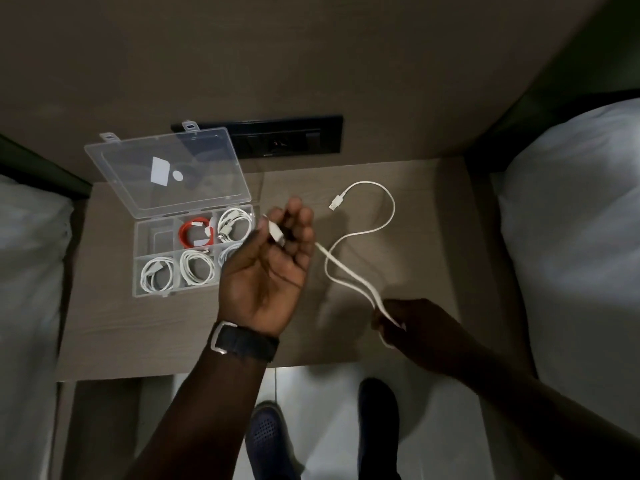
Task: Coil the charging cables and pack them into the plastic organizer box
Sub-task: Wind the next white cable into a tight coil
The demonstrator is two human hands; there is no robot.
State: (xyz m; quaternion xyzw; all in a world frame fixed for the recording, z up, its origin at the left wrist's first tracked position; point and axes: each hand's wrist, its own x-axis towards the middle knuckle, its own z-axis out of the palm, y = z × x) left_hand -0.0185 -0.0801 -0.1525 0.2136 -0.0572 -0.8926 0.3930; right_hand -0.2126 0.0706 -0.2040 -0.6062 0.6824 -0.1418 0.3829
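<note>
Down by the floor, two dark shoes (pixel 273 441) are standing on pale tiles. Moving up, the right hand (pixel 412 327) is pinching a doubled stretch of the white cable (pixel 349 271) near the table's front edge. The left hand (pixel 270 261), watch strap (pixel 242 341) on its wrist, is lying palm up with fingers curling around one plug end, partly covering the organizer box (pixel 145 237). The cable's far loop is lying on the wooden bedside table (pixel 415 209), its USB plug (pixel 336 201) lying free. The box is sitting open, lid (pixel 166 168) leaning back, holding white coils (pixel 157 273) and a red coil (pixel 195 232). Behind, a black socket panel (pixel 294 136) is sitting in the wall; white bedding (pixel 571 220) is flanking both sides.
</note>
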